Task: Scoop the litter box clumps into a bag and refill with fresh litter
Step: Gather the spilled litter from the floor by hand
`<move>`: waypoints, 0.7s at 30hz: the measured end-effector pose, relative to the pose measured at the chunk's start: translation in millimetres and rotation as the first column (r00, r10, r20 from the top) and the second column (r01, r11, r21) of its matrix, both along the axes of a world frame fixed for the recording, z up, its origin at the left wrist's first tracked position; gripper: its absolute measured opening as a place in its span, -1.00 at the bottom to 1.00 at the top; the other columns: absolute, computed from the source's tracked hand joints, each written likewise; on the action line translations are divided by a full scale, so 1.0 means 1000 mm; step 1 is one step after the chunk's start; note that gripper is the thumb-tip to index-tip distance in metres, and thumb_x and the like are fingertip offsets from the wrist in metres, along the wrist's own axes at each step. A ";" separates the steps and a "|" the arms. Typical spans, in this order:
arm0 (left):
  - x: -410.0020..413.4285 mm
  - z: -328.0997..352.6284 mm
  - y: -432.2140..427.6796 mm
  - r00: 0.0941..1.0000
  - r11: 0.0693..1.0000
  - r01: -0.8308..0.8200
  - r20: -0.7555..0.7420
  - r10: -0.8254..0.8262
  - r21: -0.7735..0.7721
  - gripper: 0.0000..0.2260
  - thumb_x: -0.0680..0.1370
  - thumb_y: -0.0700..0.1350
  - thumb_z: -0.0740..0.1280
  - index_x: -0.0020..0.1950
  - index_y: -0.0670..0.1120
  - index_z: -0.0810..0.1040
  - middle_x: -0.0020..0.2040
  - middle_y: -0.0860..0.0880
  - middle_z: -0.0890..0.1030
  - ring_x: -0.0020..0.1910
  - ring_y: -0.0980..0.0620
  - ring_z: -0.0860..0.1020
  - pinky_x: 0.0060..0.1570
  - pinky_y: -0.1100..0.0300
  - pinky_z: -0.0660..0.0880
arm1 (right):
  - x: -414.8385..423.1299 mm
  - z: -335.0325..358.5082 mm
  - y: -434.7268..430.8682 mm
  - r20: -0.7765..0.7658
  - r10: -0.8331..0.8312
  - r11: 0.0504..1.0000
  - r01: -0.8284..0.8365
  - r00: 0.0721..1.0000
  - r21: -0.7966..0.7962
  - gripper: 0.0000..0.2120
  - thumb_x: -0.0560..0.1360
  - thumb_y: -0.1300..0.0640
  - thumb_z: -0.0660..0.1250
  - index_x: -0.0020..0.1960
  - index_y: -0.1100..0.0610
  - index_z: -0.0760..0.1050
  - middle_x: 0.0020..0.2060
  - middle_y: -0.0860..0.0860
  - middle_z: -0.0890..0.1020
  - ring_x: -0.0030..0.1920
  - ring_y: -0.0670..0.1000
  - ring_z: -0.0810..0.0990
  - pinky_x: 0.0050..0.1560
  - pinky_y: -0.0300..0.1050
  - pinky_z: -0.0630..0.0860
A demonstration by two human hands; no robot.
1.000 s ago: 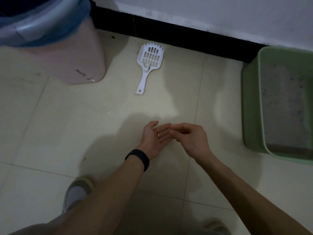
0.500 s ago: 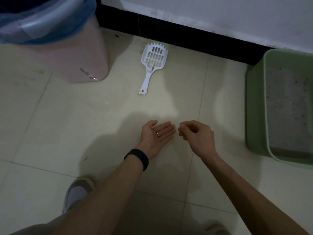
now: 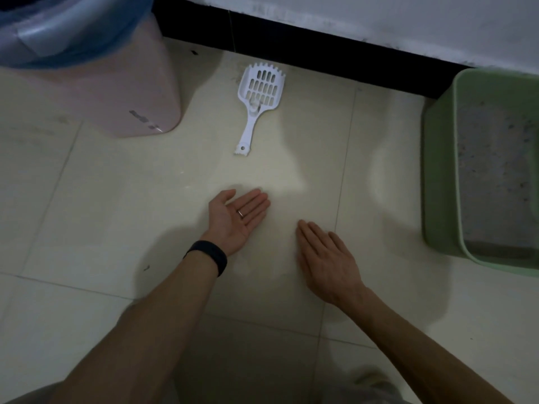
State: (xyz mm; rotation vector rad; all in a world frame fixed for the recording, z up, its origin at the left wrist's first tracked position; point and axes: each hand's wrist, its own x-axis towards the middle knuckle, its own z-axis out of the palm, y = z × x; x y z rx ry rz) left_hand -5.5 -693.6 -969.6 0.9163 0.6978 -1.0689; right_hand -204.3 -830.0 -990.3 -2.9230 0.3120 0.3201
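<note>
Litter scoop (image 3: 253, 112) at twelve o'clock, green litter box (image 3: 437, 170) at three, left hand (image 3: 237, 218) palm-up and right hand (image 3: 326, 262) palm-down, both spread and empty: reach for the near handle end.

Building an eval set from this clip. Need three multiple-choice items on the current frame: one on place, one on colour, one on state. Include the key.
1. Where does the scoop lie?
A. on the floor between the bin and the litter box
B. inside the litter box
C. in a hand

2. What colour is the litter box?
A. pink
B. green
C. white

3. What state is the left hand in?
A. gripping the scoop
B. clenched in a fist
C. open, palm up, empty

Key:
1 A: the scoop lies flat on the tiles near the baseboard, untouched.
2 B: its walls and rim are green.
3 C: the fingers are straight and nothing lies in the palm.
</note>
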 end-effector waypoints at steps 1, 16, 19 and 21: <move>-0.001 0.000 -0.001 1.000 1.000 0.001 -0.003 -0.001 -0.002 -0.55 0.59 0.02 0.14 0.27 -0.26 0.57 0.20 -0.21 0.65 0.24 -0.14 0.60 0.34 0.05 0.45 | -0.002 0.000 0.000 -0.001 0.004 1.000 -0.004 1.000 0.000 -0.49 0.64 -0.03 0.03 0.53 0.15 0.26 0.53 0.03 0.27 0.52 0.04 0.25 0.45 0.09 0.29; -0.007 0.001 -0.003 1.000 1.000 0.011 -0.014 -0.011 -0.008 -0.54 0.59 0.02 0.15 0.30 -0.27 0.55 0.20 -0.22 0.64 0.22 -0.15 0.61 0.29 0.04 0.49 | -0.007 -0.001 0.003 0.173 -0.008 1.000 0.007 0.985 0.009 -0.66 0.31 0.30 0.48 0.08 0.23 0.61 -0.03 0.12 0.62 -0.09 0.17 0.59 -0.37 -0.06 0.57; -0.006 0.003 -0.003 1.000 1.000 0.015 -0.008 -0.015 -0.013 -0.54 0.59 0.02 0.15 0.31 -0.27 0.54 0.21 -0.22 0.64 0.22 -0.15 0.61 0.29 0.04 0.49 | -0.006 -0.003 -0.009 0.174 -0.039 0.997 0.027 0.984 0.069 -0.64 0.32 0.25 0.54 0.10 0.13 0.62 -0.10 0.08 0.61 -0.11 0.15 0.58 -0.33 -0.10 0.53; -0.005 0.004 -0.004 1.000 1.000 0.024 -0.004 -0.024 -0.015 -0.53 0.59 0.02 0.14 0.31 -0.27 0.54 0.21 -0.22 0.64 0.23 -0.15 0.60 0.32 0.03 0.47 | -0.007 -0.007 -0.013 0.198 -0.022 0.998 0.009 0.980 0.066 -0.73 0.39 0.24 0.50 0.08 0.15 0.59 -0.11 0.09 0.59 -0.12 0.15 0.55 -0.31 -0.08 0.51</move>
